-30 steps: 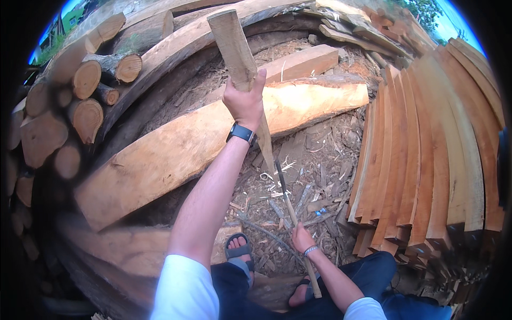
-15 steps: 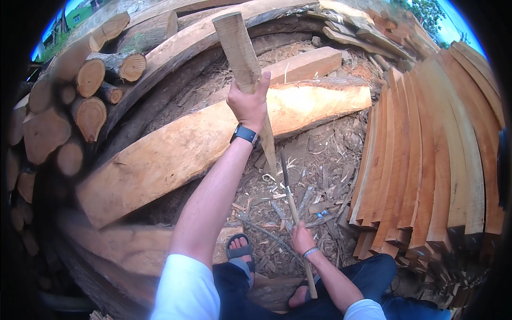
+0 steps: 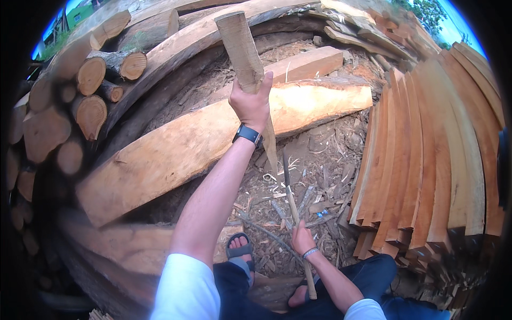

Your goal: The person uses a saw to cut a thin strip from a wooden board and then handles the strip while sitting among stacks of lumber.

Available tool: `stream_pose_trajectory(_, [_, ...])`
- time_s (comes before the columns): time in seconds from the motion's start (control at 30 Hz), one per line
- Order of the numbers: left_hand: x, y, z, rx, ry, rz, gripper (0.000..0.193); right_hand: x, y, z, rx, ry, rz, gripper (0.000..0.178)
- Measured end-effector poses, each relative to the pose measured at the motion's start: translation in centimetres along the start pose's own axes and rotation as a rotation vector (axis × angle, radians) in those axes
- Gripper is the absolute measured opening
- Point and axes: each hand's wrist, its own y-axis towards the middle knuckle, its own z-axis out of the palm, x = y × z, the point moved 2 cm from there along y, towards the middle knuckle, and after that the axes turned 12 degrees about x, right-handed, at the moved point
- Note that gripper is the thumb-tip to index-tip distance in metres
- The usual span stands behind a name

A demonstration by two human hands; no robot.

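My left hand (image 3: 250, 110) is wrapped round a rough wooden stake (image 3: 240, 47), its thumb pointing up. The stake's broad, flat-cut end is at the top, and it narrows to a point below my fist. Lower and to the right, my right hand (image 3: 302, 240) is closed on the long, pale wooden handle of a narrow dark-bladed knife (image 3: 293, 207). The blade points up, close to the stake's tip; whether the two touch I cannot tell. The handle's butt end reaches down past my right wrist, near my foot.
A long sawn timber (image 3: 176, 146) lies beyond my hands. Stacked boards (image 3: 426, 149) rise at the right, and cut logs (image 3: 92, 77) are piled at the left. Wood chips and bark (image 3: 320, 178) cover the ground. A thick plank (image 3: 144, 242) lies beside my sandalled foot (image 3: 240, 250).
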Motion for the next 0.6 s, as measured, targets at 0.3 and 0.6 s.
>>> stream_pose_trajectory(0.3, [0.2, -0.4, 0.1, 0.015, 0.013, -0.025, 0.051, -1.3, 0.2, 0.7, 0.027, -0.036, 0.001, 0.030])
stream_pose_trajectory(0.6, [-0.1, -0.1, 1.8, 0.009, 0.047, 0.167, 0.046, -4.7, 1.1, 1.2, -0.058, -0.160, -0.043, 0.026])
